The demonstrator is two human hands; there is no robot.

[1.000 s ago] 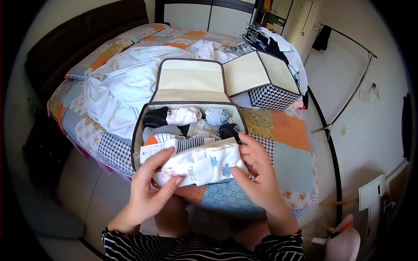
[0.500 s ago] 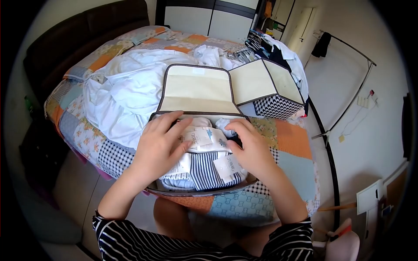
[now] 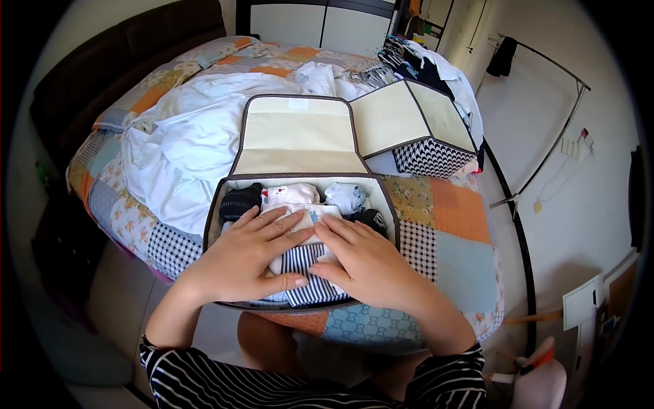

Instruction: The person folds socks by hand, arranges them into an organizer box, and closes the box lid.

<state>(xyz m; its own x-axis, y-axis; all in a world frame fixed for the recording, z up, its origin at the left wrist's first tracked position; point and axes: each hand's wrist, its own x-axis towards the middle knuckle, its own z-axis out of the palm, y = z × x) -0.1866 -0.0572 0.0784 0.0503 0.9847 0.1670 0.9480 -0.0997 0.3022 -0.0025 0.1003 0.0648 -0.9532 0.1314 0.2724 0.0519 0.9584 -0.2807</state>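
A fabric storage box (image 3: 390, 204) with dark edging sits on the bed, its cream lid (image 3: 296, 133) folded back. Inside are a blue-and-white striped garment (image 3: 308, 294), a white garment with a small blue print (image 3: 315, 216), and rolled pieces: a dark one (image 3: 240, 200), a pale pink one (image 3: 291, 194) and a light blue one (image 3: 346, 196). My left hand (image 3: 248, 255) lies flat over the clothes, fingers spread. Beside it my right hand (image 3: 364, 255) also rests flat on them, fingers stretched toward the left. Both palms cover part of the garments.
A second box (image 3: 436, 158) with a houndstooth side stands behind on the right. White bedding (image 3: 184, 129) is heaped on the patchwork bedspread (image 3: 463, 211) to the left. Clothes on hangers (image 3: 426, 68) are piled at the back right. A metal rack (image 3: 550, 160) stands by the wall.
Both hands have moved inward from the box's sides and now lie flat on the clothes. The rolled pieces along the back are uncovered. The view has shifted slightly.
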